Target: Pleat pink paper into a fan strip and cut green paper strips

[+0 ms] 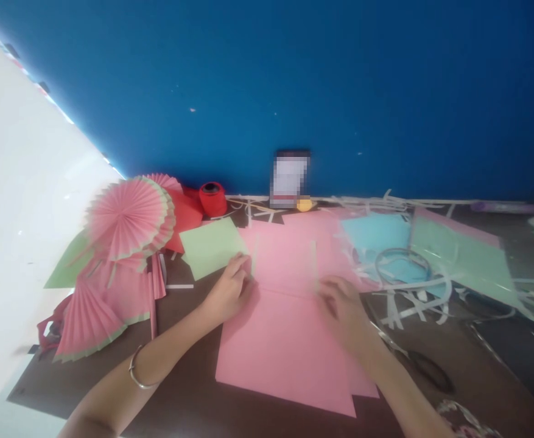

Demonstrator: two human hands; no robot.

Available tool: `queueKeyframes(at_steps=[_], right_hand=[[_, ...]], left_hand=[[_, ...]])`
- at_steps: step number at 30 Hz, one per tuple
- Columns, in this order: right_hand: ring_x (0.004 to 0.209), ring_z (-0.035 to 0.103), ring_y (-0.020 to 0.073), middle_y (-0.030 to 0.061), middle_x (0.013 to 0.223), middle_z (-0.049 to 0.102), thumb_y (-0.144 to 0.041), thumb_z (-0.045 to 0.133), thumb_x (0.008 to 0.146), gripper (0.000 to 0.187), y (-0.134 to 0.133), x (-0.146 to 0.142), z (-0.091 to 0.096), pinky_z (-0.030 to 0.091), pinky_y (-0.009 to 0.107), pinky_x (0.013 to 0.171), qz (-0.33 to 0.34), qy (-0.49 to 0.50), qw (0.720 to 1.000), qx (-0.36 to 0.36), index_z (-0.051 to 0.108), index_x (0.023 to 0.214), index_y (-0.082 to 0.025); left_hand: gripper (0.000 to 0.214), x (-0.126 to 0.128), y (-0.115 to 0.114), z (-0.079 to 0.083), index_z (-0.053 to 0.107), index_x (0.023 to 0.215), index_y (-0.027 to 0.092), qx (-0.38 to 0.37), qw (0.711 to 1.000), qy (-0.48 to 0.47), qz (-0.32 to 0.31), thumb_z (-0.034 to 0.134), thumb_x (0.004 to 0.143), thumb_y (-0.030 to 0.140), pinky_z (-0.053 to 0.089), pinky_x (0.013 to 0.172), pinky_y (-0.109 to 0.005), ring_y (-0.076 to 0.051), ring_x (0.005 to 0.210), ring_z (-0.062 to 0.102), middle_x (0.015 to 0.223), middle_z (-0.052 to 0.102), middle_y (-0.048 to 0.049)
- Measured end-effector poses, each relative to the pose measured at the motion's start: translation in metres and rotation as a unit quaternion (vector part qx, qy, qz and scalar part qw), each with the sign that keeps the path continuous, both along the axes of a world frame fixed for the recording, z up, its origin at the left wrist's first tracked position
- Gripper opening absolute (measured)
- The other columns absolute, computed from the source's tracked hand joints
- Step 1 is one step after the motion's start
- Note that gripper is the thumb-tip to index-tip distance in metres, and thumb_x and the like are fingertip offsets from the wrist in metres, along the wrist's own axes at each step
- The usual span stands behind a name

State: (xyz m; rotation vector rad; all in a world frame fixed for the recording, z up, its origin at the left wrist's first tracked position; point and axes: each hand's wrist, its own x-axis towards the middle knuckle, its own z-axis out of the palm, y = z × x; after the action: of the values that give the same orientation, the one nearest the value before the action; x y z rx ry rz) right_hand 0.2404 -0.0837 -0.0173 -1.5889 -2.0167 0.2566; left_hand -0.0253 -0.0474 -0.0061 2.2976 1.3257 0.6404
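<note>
A pink paper sheet (285,258) with a thin pale green strip along each side lies in the middle, over larger pink sheets (285,353). My left hand (232,289) is closed, its fingertips pinching the left edge of the upper sheet. At the opposite edge, my right hand (342,304) is slightly blurred, with curled fingers gripping beside the green strip. A light green sheet (214,246) lies just beyond my left hand. Scissors (413,353) with dark handles rest to the right, partly behind my right forearm.
Pleated pink paper fans (125,216) with green rims pile up at the left. A red tape roll (212,199) stands near the blue wall. Rightward are blue paper (376,234), a clear tape ring (402,266), white strips (415,307) and green sheets (467,258).
</note>
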Motion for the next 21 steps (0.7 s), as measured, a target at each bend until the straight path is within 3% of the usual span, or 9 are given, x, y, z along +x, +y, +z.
queueKeyframes(at_steps=[7, 11, 15, 21], right_hand=[[0.091, 0.052, 0.0249, 0.0106, 0.096, 0.053, -0.023, 0.041, 0.084, 0.01, -0.0019, -0.0054, -0.0037, 0.045, 0.042, 0.082, -0.009, -0.031, 0.999, 0.01, 0.051, 0.087, -0.02], [0.091, 0.052, 0.0244, 0.0104, 0.096, 0.052, -0.022, 0.041, 0.084, 0.009, -0.0022, -0.0066, -0.0093, 0.044, 0.042, 0.083, -0.016, -0.029, 0.999, 0.029, 0.049, 0.088, -0.02], [0.091, 0.053, 0.0239, 0.0098, 0.094, 0.053, -0.023, 0.041, 0.084, 0.007, -0.001, -0.0051, -0.0062, 0.045, 0.042, 0.082, -0.01, -0.017, 1.0, 0.02, 0.048, 0.085, -0.021], [0.088, 0.056, 0.0248, 0.0107, 0.092, 0.057, -0.03, 0.039, 0.088, 0.018, -0.0004, 0.0003, -0.0005, 0.048, 0.043, 0.077, -0.009, -0.015, 1.0, 0.024, 0.049, 0.098, -0.018]], left_hand=[[0.015, 0.0024, -0.0007, -0.001, 0.051, 0.086, 0.013, 0.02, 1.0, 0.021, 0.005, 0.041, 0.089, 0.023, 0.035, 0.106, -0.05, -0.03, 0.134, 0.029, 0.13, 0.045, -0.018], [0.013, 0.0041, -0.0026, 0.0004, 0.052, 0.094, 0.014, 0.067, 0.997, 0.035, 0.007, 0.043, 0.089, 0.021, 0.038, 0.102, -0.051, -0.031, 0.128, 0.037, 0.122, 0.052, -0.0154], [0.018, 0.0038, -0.0048, 0.0037, 0.057, 0.1, 0.019, 0.126, 0.99, 0.069, -0.012, 0.044, 0.088, 0.015, 0.032, 0.104, -0.056, -0.031, 0.128, 0.038, 0.123, 0.053, -0.0112], [0.018, 0.0047, -0.004, 0.0052, 0.056, 0.1, 0.02, 0.061, 0.997, -0.012, 0.035, 0.047, 0.085, 0.016, 0.046, 0.094, -0.044, -0.026, 0.121, 0.044, 0.117, 0.057, -0.0088]])
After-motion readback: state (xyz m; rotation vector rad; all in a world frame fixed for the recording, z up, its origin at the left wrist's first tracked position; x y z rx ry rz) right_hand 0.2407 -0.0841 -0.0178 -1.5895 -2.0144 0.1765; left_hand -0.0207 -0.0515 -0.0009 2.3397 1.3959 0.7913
